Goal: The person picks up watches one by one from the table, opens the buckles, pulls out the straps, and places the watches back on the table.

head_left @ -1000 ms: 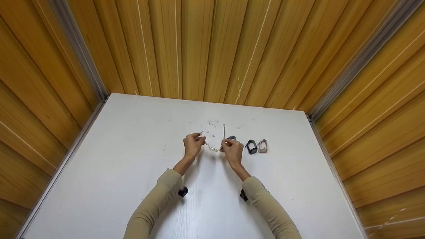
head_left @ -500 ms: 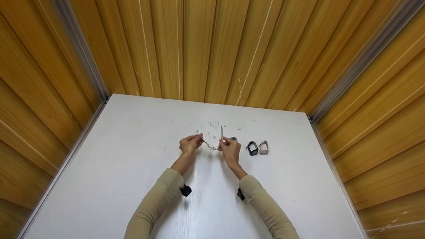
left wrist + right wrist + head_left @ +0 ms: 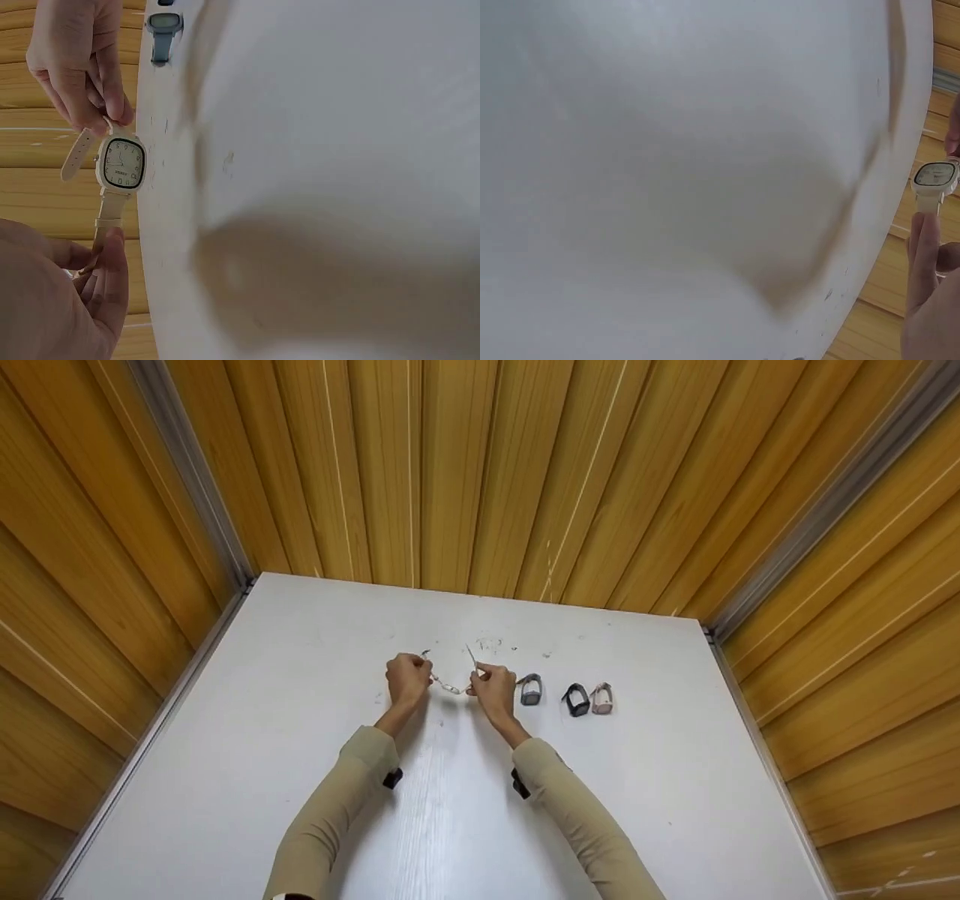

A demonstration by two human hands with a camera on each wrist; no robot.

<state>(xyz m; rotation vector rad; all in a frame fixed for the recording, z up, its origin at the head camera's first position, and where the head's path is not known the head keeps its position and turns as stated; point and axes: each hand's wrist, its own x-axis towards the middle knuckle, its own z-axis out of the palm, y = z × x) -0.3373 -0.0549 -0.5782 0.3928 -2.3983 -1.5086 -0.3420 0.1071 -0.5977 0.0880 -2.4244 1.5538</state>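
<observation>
Between my two hands hangs a cream wristwatch with a rounded-square dial, its strap unfastened. My left hand pinches the strap half with the keeper loop; its end is mostly hidden by the fingers. My right hand pinches the other strap half near the case, and the holed tip sticks out past the fingers. The watch is held above the white table. Just right of my right hand stands a grey-blue watch with its strap looped.
Farther right, a black watch and a pale pink watch stand side by side on the white table. Small dark marks dot the tabletop beyond the hands. Wood-patterned walls rise at the back and sides.
Both hands have shifted left with the cream watch between them. The grey-blue watch, partly covered by the right hand before, now shows fully. The strap tip above the right hand leans left now.
</observation>
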